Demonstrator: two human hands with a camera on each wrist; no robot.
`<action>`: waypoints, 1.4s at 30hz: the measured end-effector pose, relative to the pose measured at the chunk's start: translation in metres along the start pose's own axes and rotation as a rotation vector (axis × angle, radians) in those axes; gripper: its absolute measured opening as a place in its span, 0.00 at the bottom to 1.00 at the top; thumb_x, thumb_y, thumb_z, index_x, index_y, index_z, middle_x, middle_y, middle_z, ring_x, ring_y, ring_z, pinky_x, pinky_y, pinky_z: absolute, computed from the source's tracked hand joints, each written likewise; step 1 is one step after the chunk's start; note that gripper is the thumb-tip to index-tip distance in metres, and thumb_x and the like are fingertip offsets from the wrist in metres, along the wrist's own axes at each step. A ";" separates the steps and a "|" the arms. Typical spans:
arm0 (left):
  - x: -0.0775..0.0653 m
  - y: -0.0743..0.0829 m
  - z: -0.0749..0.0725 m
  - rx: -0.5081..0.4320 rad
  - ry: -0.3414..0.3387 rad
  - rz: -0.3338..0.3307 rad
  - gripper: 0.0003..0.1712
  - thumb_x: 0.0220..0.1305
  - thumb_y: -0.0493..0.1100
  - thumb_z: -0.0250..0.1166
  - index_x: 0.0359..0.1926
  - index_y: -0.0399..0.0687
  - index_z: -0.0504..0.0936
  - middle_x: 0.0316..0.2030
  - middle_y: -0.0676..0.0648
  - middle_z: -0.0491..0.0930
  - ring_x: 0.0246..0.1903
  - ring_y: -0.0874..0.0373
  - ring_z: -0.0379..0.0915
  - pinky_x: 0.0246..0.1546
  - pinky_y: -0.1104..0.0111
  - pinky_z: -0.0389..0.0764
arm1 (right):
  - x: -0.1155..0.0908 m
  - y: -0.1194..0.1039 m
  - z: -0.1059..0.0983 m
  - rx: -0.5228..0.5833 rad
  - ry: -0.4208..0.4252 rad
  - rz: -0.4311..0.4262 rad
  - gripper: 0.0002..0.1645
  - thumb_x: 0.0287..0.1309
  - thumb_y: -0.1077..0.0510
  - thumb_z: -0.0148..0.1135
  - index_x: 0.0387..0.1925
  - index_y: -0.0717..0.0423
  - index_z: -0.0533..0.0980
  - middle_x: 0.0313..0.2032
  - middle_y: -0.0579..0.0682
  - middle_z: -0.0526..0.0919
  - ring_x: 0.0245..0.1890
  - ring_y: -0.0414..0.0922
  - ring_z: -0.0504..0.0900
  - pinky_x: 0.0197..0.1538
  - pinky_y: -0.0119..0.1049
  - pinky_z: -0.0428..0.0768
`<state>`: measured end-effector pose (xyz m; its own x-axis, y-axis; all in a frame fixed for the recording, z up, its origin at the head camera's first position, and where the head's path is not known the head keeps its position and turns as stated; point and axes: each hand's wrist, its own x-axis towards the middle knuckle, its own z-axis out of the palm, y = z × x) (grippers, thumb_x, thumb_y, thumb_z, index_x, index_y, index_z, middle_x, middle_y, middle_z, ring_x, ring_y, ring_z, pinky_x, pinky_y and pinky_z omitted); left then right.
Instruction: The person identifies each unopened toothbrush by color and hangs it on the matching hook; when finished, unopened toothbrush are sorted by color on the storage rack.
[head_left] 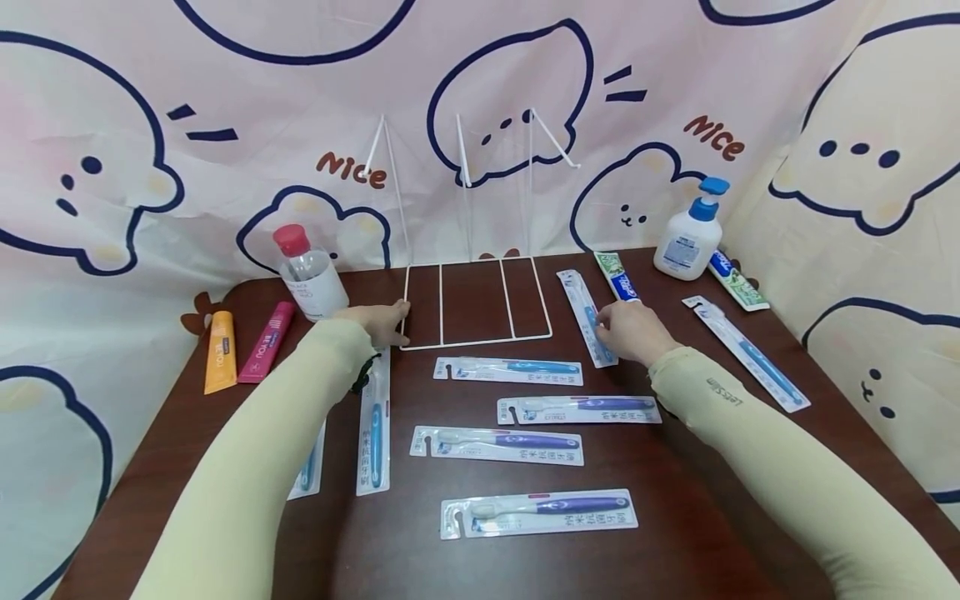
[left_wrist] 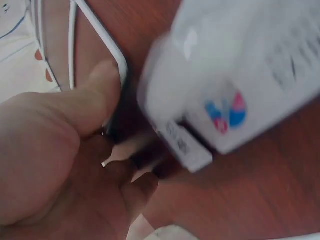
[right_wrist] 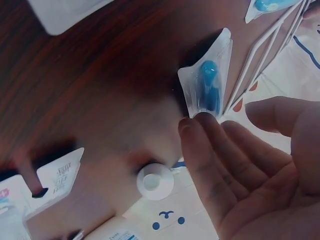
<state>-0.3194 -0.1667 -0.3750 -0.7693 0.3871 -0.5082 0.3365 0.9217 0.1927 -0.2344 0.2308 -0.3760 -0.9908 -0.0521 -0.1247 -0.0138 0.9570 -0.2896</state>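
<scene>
My left hand is at the left side of a white wire rack. Its thumb overlaps the front corner of the wire in the left wrist view, with the other fingers low over the table. Beside those fingers is a blurred toothbrush package, partly beneath my left wrist in the head view. To the rack's right, my right hand has its fingers extended and the thumb apart. Those fingertips meet the edge of a packaged blue toothbrush.
Several packaged toothbrushes lie across the table. A red-capped bottle, an orange tube and a pink tube are at left. At right are a pump bottle, two toothpaste tubes and another packaged toothbrush.
</scene>
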 end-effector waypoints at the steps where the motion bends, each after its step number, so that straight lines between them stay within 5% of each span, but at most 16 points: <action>1: 0.001 -0.001 0.000 0.009 -0.002 0.006 0.45 0.65 0.50 0.56 0.71 0.40 0.39 0.70 0.39 0.37 0.68 0.46 0.36 0.65 0.52 0.45 | 0.001 0.001 0.001 -0.003 -0.003 0.007 0.21 0.60 0.53 0.56 0.51 0.60 0.75 0.44 0.59 0.78 0.37 0.51 0.75 0.40 0.48 0.76; 10: 0.005 -0.007 -0.003 0.085 0.032 0.059 0.49 0.60 0.55 0.61 0.70 0.38 0.44 0.69 0.38 0.42 0.67 0.45 0.41 0.64 0.54 0.48 | 0.007 0.003 0.003 0.042 -0.093 0.101 0.39 0.49 0.38 0.64 0.51 0.65 0.74 0.41 0.59 0.80 0.35 0.51 0.76 0.41 0.48 0.76; 16: 0.005 -0.005 -0.002 0.110 0.048 0.071 0.50 0.60 0.57 0.60 0.70 0.38 0.44 0.70 0.38 0.42 0.67 0.44 0.42 0.64 0.53 0.49 | 0.012 0.001 0.002 0.026 -0.140 0.106 0.34 0.48 0.46 0.68 0.48 0.67 0.73 0.36 0.58 0.79 0.32 0.50 0.77 0.36 0.44 0.77; 22: 0.004 -0.005 0.001 0.135 0.035 0.051 0.49 0.60 0.58 0.59 0.71 0.40 0.44 0.70 0.40 0.43 0.67 0.45 0.43 0.64 0.53 0.50 | 0.015 0.000 0.001 0.059 -0.199 0.157 0.42 0.48 0.49 0.68 0.59 0.67 0.63 0.47 0.62 0.74 0.41 0.54 0.74 0.44 0.50 0.75; 28: 0.005 -0.007 0.003 0.137 0.033 0.051 0.50 0.59 0.59 0.59 0.71 0.42 0.45 0.70 0.41 0.44 0.67 0.44 0.45 0.63 0.52 0.52 | 0.008 0.003 -0.009 0.097 -0.232 0.132 0.29 0.61 0.53 0.55 0.58 0.66 0.61 0.45 0.62 0.72 0.40 0.53 0.73 0.34 0.41 0.76; 35: 0.007 -0.015 0.001 0.146 0.042 0.098 0.51 0.59 0.61 0.58 0.71 0.41 0.44 0.70 0.39 0.43 0.66 0.44 0.46 0.63 0.53 0.52 | -0.020 0.007 -0.037 0.352 -0.090 0.081 0.29 0.63 0.56 0.54 0.61 0.56 0.56 0.47 0.59 0.72 0.40 0.53 0.75 0.34 0.41 0.76; 42: 0.005 -0.016 0.001 0.153 0.045 0.094 0.51 0.59 0.62 0.58 0.71 0.41 0.44 0.69 0.39 0.43 0.66 0.43 0.46 0.63 0.52 0.52 | -0.047 -0.001 -0.051 0.824 0.044 0.001 0.33 0.59 0.43 0.56 0.59 0.54 0.59 0.48 0.61 0.75 0.42 0.56 0.79 0.42 0.46 0.79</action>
<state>-0.3279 -0.1797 -0.3816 -0.7528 0.4756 -0.4551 0.4844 0.8684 0.1063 -0.1943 0.2469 -0.3211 -0.9953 -0.0236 -0.0936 0.0737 0.4397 -0.8951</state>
